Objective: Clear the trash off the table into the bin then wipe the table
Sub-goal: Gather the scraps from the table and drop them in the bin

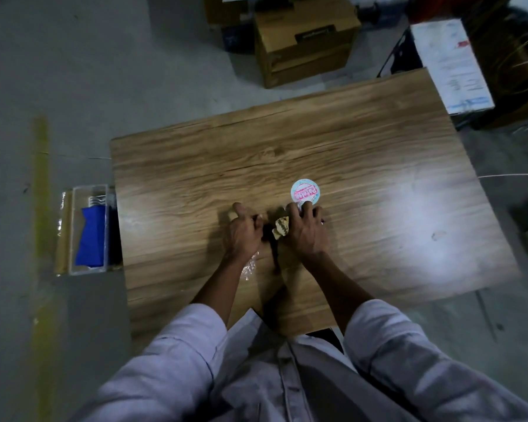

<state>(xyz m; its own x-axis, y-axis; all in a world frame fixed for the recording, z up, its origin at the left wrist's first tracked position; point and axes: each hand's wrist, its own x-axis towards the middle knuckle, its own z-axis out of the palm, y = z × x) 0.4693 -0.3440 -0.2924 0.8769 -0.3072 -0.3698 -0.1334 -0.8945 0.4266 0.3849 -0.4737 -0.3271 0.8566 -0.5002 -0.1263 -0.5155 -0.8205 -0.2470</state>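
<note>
- On the wooden desk (363, 166), near its middle: both grips, side by side, knuckles up.
- Left grip (243, 229): fingers curled down onto the desk, with a tan scrap (230, 214) peeking out at its outer edge. Cannot tell whether clamped on anything.
- Right grip (305, 231): fingers curled, tips at the near edge of a round lid (305, 192) with pink print. Cannot tell whether clamped or merely resting.
- Between the two grips: a crumpled wrapper (281, 228), tan with dark stripes, touching the thumb side of the right grip.
- Just beside the wrapper, toward the body: a dark item (275, 257), too dim to name.
- Under the left wrist: a crinkled piece of clear plastic (250, 266), flat on the desk.
- On the floor against the desk's left edge: a clear bin (73, 233) holding a blue cloth (90, 236).
- Beyond the far edge: a cardboard box (305, 47).
</note>
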